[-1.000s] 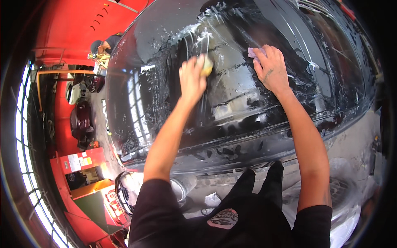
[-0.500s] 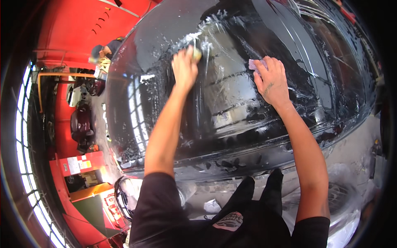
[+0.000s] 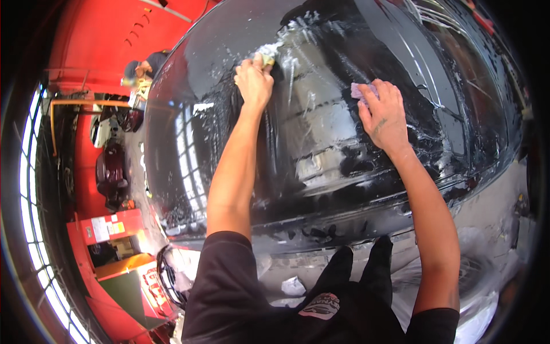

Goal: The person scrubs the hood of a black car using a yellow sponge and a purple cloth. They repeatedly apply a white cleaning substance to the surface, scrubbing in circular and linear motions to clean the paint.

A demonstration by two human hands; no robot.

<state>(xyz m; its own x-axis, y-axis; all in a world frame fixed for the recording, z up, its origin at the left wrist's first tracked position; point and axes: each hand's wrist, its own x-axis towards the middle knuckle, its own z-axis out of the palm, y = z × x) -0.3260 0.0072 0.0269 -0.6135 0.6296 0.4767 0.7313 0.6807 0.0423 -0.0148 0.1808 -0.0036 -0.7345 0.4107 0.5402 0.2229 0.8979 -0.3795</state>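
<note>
A black car body (image 3: 321,143), wet and streaked with white soap, fills the middle of the view. My left hand (image 3: 254,80) is stretched far up the panel and grips a yellow sponge (image 3: 267,58) pressed against the soapy surface. My right hand (image 3: 385,114) lies flat on the panel to the right, fingers spread over a small pink cloth (image 3: 361,90) that peeks out under the fingertips. Both forearms reach up from the lower edge.
Another person (image 3: 143,71) stands by the red wall (image 3: 109,40) at the upper left. A dark red vehicle (image 3: 112,175) and red cabinets (image 3: 109,229) sit at the left. A coiled hose (image 3: 169,275) and wet floor (image 3: 487,241) lie below the car.
My left hand has slid the sponge up and to the left across the panel, leaving soap streaks. My right hand has stayed in about the same spot on the pink cloth.
</note>
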